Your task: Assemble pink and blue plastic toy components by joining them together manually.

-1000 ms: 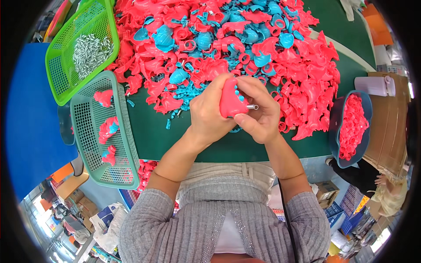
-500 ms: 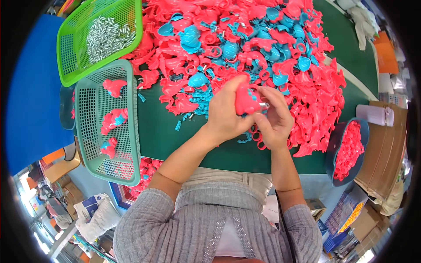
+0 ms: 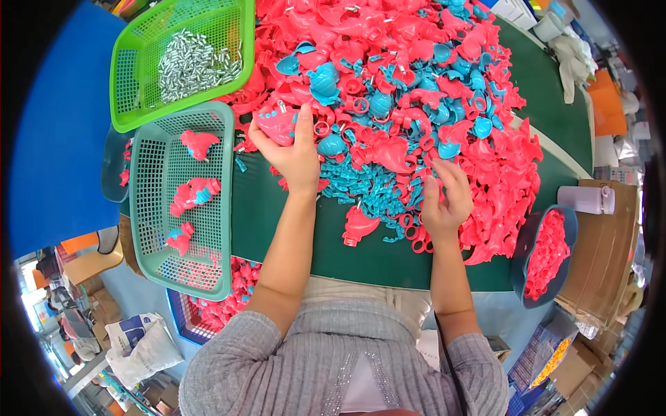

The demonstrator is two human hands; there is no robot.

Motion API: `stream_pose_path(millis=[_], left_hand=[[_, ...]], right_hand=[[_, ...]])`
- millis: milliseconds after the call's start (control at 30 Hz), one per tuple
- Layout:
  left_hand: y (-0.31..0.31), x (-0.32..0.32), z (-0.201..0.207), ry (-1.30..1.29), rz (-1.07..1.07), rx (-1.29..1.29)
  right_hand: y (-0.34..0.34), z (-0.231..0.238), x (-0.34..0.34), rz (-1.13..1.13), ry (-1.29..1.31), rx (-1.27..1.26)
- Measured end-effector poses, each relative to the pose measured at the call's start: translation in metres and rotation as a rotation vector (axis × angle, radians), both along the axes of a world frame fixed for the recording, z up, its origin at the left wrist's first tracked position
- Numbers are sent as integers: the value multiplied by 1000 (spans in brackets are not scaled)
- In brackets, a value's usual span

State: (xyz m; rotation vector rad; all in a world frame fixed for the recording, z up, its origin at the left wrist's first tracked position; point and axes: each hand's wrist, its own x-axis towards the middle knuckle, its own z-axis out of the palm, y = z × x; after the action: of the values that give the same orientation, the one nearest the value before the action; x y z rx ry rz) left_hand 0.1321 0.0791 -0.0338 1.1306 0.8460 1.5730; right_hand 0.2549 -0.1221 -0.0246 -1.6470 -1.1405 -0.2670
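Note:
My left hand [image 3: 300, 156] is closed around a glossy pink plastic part [image 3: 276, 127] with small blue spots and a metal pin standing out of its top. It is above the left edge of the heap, near the teal basket [image 3: 225, 201]. My right hand [image 3: 447, 202] hovers at the near side of the heap, its fingers curved and apart, with nothing visible between them. Between the hands, another pink part [image 3: 361, 224] with a metal pin lies on the green table. Small blue pieces [image 3: 354, 184] are piled behind it.
Pink and blue shells make up the large heap [image 3: 388, 41]. The teal basket holds several pink-and-blue parts; a green basket [image 3: 248, 41] behind it holds metal pins. At right, a dark blue tub [image 3: 517, 267] contains pink rings. A blue crate [image 3: 182, 315] of pink parts sits below the table's edge.
The hands have separated. My left hand has carried the spotted pink part leftward, while my right hand has let go of it. The pink part on the table has come into view.

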Motion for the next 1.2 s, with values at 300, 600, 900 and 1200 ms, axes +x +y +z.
stream_pose_path(millis=[300, 600, 900, 1200], left_hand=[[-39, -9, 34, 60, -139, 42], [-79, -109, -16, 226, -211, -71], [-81, -141, -61, 330, -48, 44], [-81, -135, -63, 459, -11, 95]], right_hand=[[-4, 10, 12, -73, 0, 42], [-4, 6, 8, -2, -17, 42], [-2, 7, -3, 70, -122, -86], [-1, -7, -16, 26, -221, -252]])
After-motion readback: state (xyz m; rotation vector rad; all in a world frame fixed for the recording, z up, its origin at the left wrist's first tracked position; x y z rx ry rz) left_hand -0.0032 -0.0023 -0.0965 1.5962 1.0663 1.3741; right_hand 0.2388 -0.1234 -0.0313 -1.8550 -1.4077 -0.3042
